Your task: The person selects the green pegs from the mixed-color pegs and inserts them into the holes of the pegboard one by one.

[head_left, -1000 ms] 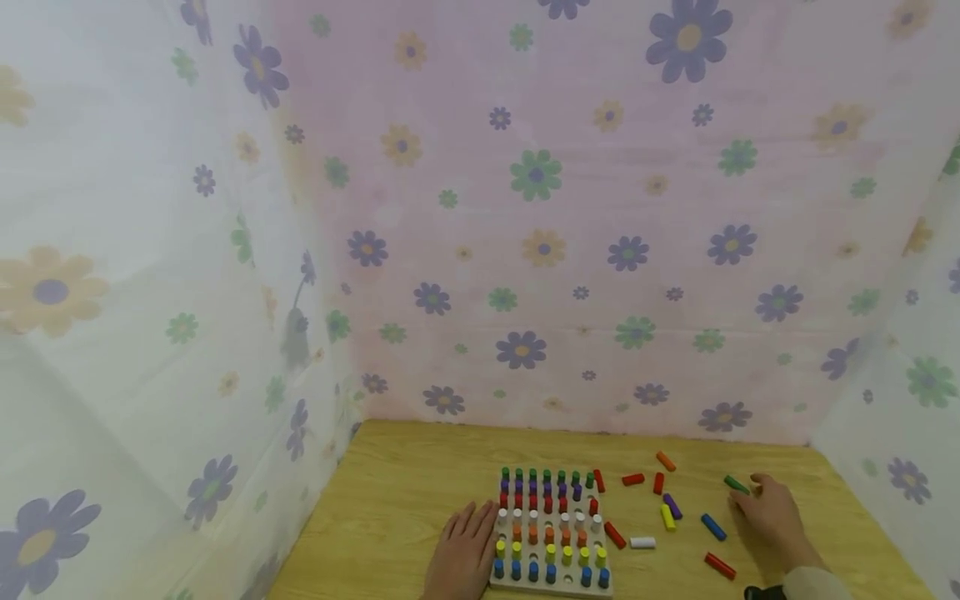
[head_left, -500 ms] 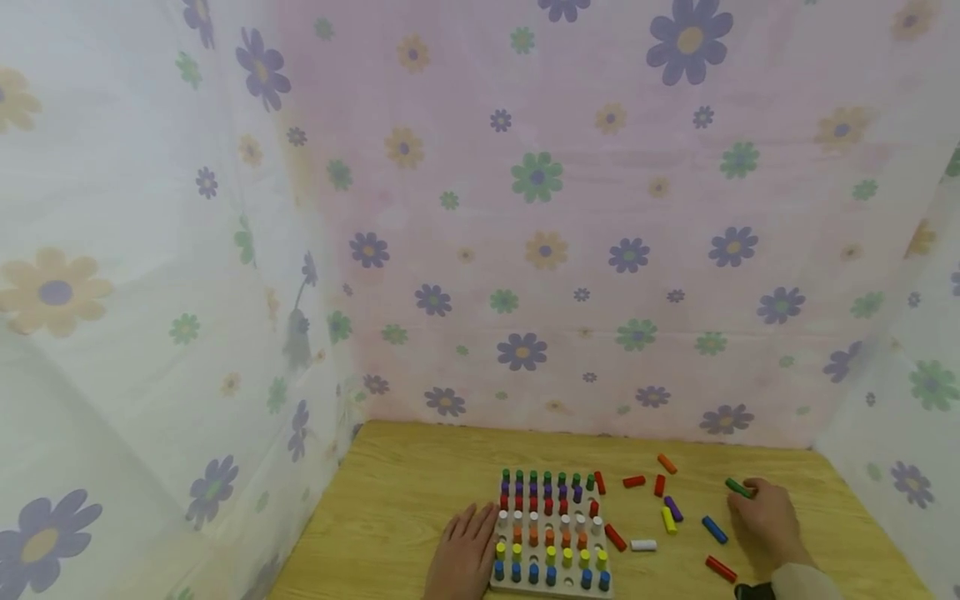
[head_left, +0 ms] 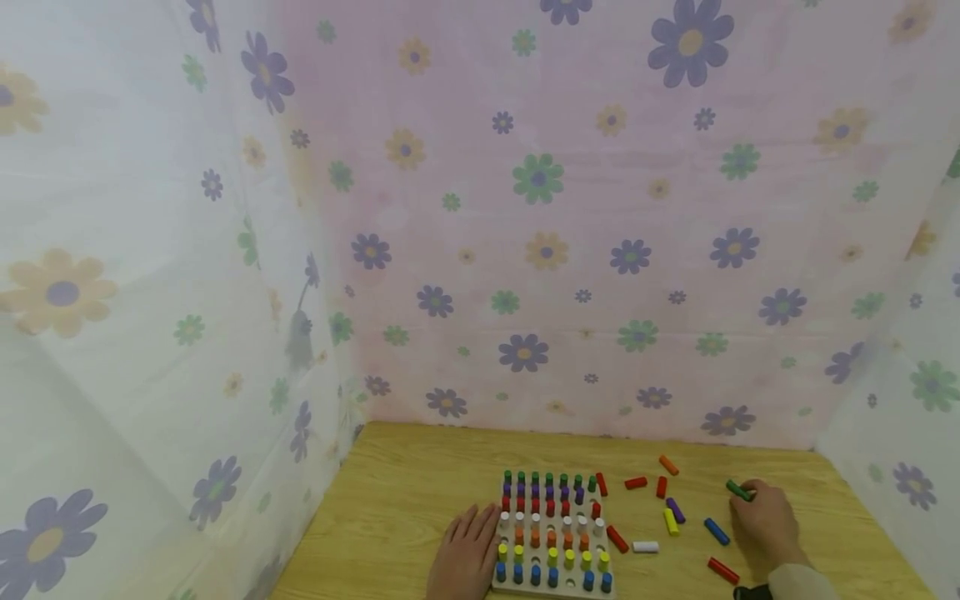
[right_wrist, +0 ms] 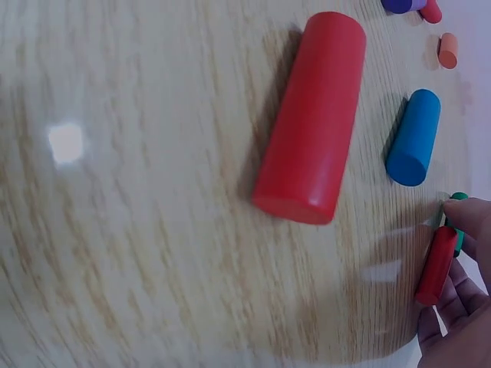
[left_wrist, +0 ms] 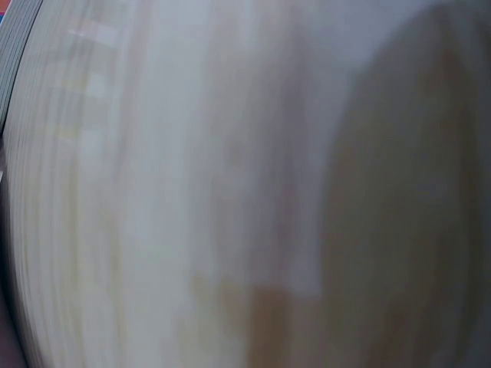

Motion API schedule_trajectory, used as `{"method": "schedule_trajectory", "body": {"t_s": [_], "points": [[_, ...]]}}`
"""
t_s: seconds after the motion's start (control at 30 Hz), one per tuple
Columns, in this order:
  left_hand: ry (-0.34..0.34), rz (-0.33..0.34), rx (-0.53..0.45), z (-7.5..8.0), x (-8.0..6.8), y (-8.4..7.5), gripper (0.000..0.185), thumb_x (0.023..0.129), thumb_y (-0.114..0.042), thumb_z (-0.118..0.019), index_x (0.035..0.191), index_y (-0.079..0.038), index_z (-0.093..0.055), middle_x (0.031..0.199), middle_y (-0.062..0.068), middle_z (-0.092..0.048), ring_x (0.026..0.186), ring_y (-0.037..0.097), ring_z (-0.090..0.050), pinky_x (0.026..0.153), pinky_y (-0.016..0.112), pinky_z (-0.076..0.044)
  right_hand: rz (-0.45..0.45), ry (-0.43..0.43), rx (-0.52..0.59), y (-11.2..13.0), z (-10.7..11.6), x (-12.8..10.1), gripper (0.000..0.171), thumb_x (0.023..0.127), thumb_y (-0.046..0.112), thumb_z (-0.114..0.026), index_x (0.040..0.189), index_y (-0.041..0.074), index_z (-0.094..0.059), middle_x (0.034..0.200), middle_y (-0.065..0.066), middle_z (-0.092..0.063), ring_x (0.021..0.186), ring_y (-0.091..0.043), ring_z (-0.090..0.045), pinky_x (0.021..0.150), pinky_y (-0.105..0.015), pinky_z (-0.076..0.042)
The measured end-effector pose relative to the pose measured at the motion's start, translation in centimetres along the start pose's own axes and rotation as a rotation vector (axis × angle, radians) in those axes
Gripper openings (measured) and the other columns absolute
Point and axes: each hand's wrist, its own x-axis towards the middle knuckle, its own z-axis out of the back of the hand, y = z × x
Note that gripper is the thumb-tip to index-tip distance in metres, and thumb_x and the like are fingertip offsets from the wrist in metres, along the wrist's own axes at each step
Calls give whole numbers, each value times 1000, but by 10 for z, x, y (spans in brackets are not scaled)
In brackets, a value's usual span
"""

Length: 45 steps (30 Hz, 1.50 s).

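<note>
A pegboard (head_left: 516, 586) stands on the table with rows of upright pegs in green, purple, red, white, orange, yellow and blue. My left hand (head_left: 463, 554) rests flat on the table, fingertips at the board's left edge. On the right, my right hand (head_left: 767, 518) pinches a green peg (head_left: 738, 490) between thumb and finger, low over the table. In the right wrist view a red peg (right_wrist: 436, 266) appears by the curled fingers; whether they hold it or it lies on the table, I cannot tell. The left wrist view shows only blurred wood grain.
Loose pegs lie between the board and my right hand: blue (head_left: 717, 531), white (head_left: 645, 547), yellow (head_left: 671, 522), purple (head_left: 676, 510), orange (head_left: 668, 465) and several red, one (head_left: 723, 570) near the right wrist. Flowered cloth (head_left: 525, 275) hangs behind and beside the table.
My right hand has closed its thumb and finger on the green peg and shifted it slightly. The left hand stays in place beside the board.
</note>
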Motion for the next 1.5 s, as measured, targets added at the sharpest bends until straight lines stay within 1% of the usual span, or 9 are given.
{"method": "schedule_trajectory", "body": {"t_s": [0.27, 0.47, 0.7, 0.87, 1.03, 1.17, 1.3, 1.4, 1.5], "points": [[-18, -5, 12, -4, 0, 1, 61, 110, -56, -17, 157, -29, -45, 156, -8, -49, 146, 27, -42, 118, 53, -33, -60, 30, -18, -2, -3, 3, 42, 96, 20, -59, 118, -16, -56, 108, -34, -63, 96, -47, -64, 73, -53, -54], [-9, -6, 12, -3, 0, 1, 63, 110, -57, -14, 157, -29, -44, 156, -7, -49, 146, 27, -42, 119, 52, -33, -76, 53, -30, 1, -3, 2, 38, 97, 19, -61, 111, -16, -59, 103, -32, -65, 90, -40, -65, 68, -49, -53], [9, -4, 5, 2, 1, -1, 63, 110, -57, -15, 157, -28, -44, 157, -8, -47, 147, 27, -40, 119, 53, -32, -14, 38, -27, 2, -2, 1, 36, 97, 14, -61, 109, -19, -58, 99, -31, -64, 87, -40, -65, 69, -49, -55], [8, -7, 7, 1, 1, 0, 63, 110, -57, -15, 157, -28, -44, 158, -7, -47, 147, 27, -40, 119, 53, -32, 39, -11, -27, 0, -2, 1, 37, 98, 12, -59, 111, -22, -57, 98, -31, -65, 88, -42, -65, 73, -54, -55], [8, -5, -2, 0, 2, 0, 61, 110, -56, -19, 157, -27, -45, 157, -7, -47, 146, 28, -41, 118, 54, -33, 85, -67, 10, 2, -1, 1, 37, 99, 14, -58, 113, -21, -59, 99, -30, -66, 90, -43, -65, 75, -55, -55], [4, -2, 3, -1, 3, 2, 62, 110, -56, -19, 156, -25, -46, 158, -6, -47, 146, 28, -41, 118, 55, -32, 155, -107, 47, 7, -2, -1, 34, 100, 13, -58, 111, -20, -60, 96, -25, -67, 82, -34, -65, 67, -45, -56], [-10, 3, 12, -3, 3, 3, 61, 111, -55, -20, 156, -25, -47, 157, -6, -48, 146, 29, -42, 118, 55, -33, 212, -147, 78, 19, -5, -7, 31, 100, 13, -62, 110, -16, -61, 92, -18, -68, 74, -22, -61, 59, -31, -51], [-9, 5, 5, -4, 4, 2, 61, 110, -56, -20, 156, -26, -47, 157, -6, -48, 145, 29, -42, 118, 54, -33, 222, -164, 118, 28, -8, -14, 31, 101, 15, -63, 112, -15, -61, 92, -15, -67, 74, -20, -59, 57, -25, -48], [-6, 4, -3, -6, 4, 1, 63, 110, -57, -18, 156, -26, -47, 156, -5, -49, 145, 29, -42, 118, 54, -33, 201, -162, 152, 35, -10, -22, 33, 103, 18, -61, 114, -13, -62, 94, -15, -68, 80, -21, -61, 59, -23, -49]]}}
